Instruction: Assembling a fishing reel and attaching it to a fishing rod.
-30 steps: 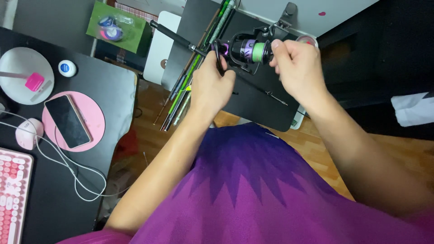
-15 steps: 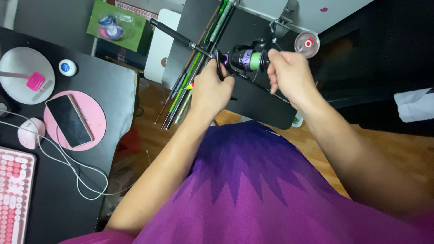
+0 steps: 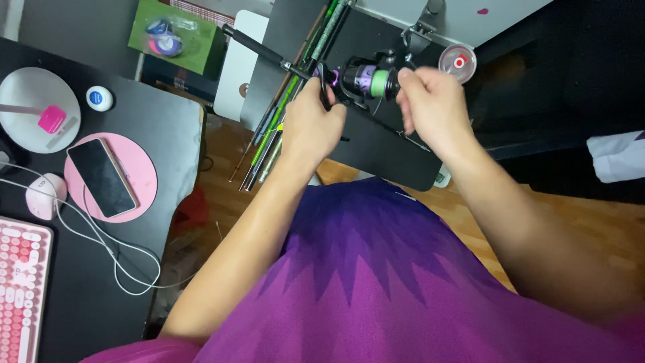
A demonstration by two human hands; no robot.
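Observation:
A black fishing reel (image 3: 359,79) with a purple body and a green spool of line sits on a black rod handle (image 3: 259,48) at the top middle. My left hand (image 3: 310,124) is shut on the reel's foot and the rod just left of the spool. Just right of the spool, my right hand (image 3: 430,107) has its fingers pinched together; a thin line there is too fine to tell. A small round clear line spool (image 3: 457,62) with a red centre lies just beyond my right hand.
Several green and black rods (image 3: 272,138) lean beside a black case (image 3: 396,158). At left a black desk (image 3: 168,128) carries a phone (image 3: 101,177) on a pink pad, a pink mouse (image 3: 41,196), a pink keyboard (image 3: 20,282), a white cable and a grey dish. A green box (image 3: 178,37) stands behind.
My hands and the reel have shifted slightly upward and right in view. My right hand has drawn back from the spool toward the right. The round clear spool has come into full view.

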